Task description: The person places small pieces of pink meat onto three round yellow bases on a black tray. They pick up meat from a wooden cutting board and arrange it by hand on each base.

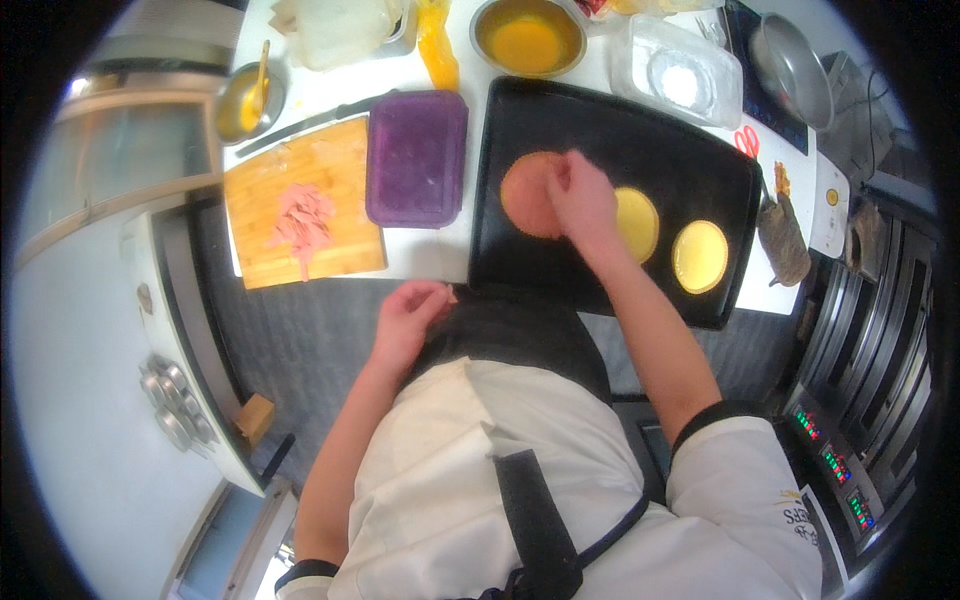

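On the black baking tray (570, 270) lie three rounds with crimped edges. The leftmost round (524, 196) is pink on top; the middle round (637, 226) and the right round (699, 258) are pale yellow. My right hand (584, 198) reaches over the pink round's right side, its fingers closed downward; what they hold, if anything, is hidden. Near the tray's front left corner, my left hand (412, 314) is closed in a pinch, with a small pale bit at the fingertips too tiny to name. Pink ham-like strips (302, 222) are heaped on a wooden cutting board (352, 170).
A purple lidded box (416, 160) stands between board and tray. Behind are a bowl of yellow liquid (527, 42), a clear plastic container (678, 75) and a small bowl with a spoon (250, 103). Red-handled scissors (747, 141) and a dark mitt-like thing (783, 242) lie at right.
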Demonstrator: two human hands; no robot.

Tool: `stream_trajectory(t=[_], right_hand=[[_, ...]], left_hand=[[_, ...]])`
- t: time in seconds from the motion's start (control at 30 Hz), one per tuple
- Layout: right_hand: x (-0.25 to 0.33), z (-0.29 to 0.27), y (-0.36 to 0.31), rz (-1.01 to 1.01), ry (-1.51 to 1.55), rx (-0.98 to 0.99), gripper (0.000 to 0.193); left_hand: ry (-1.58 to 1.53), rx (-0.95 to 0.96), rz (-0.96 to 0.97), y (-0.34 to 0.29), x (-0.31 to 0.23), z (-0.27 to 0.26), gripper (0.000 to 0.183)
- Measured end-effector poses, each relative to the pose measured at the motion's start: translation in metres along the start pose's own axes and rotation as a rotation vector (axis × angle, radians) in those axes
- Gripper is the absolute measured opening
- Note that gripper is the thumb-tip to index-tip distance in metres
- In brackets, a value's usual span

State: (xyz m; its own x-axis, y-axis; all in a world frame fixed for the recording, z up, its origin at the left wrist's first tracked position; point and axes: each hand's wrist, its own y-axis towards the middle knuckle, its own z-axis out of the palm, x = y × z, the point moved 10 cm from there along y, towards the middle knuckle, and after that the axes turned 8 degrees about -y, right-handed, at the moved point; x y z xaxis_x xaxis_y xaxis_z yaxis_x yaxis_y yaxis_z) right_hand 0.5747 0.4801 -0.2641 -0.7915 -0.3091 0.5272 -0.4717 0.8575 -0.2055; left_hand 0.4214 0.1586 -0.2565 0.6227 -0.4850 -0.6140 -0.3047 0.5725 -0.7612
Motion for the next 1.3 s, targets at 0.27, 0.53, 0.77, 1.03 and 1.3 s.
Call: stream_trajectory(t=[0.27, 0.53, 0.77, 1.03, 1.3], right_hand=[[0.083, 0.079, -0.155, 0.041, 0.918, 0.773, 0.035], [0.070, 0.069, -0.143, 0.155, 1.042, 0.719, 0.018], [0.023, 0.035, -0.074, 0.001, 0.561, 0.301, 0.024], [0.013, 0.060, -0.014, -0.110, 0.080, 0.522, 0.032], [0.014, 0.042, 0.014, -0.120, -0.234, 0.272, 0.027]], left_hand=[[-0.070, -0.033, -0.067, -0.001, -0.010, 0.008, 0.018], [-0.065, 0.017, -0.085, 0.004, -0.006, 0.025, 0.026], [0.006, 0.001, -0.080, 0.004, -0.003, 0.022, 0.026], [0.005, -0.067, -0.102, 0.003, 0.009, 0.007, 0.027], [0.032, -0.050, -0.047, 0.004, 0.009, 0.000, 0.026]])
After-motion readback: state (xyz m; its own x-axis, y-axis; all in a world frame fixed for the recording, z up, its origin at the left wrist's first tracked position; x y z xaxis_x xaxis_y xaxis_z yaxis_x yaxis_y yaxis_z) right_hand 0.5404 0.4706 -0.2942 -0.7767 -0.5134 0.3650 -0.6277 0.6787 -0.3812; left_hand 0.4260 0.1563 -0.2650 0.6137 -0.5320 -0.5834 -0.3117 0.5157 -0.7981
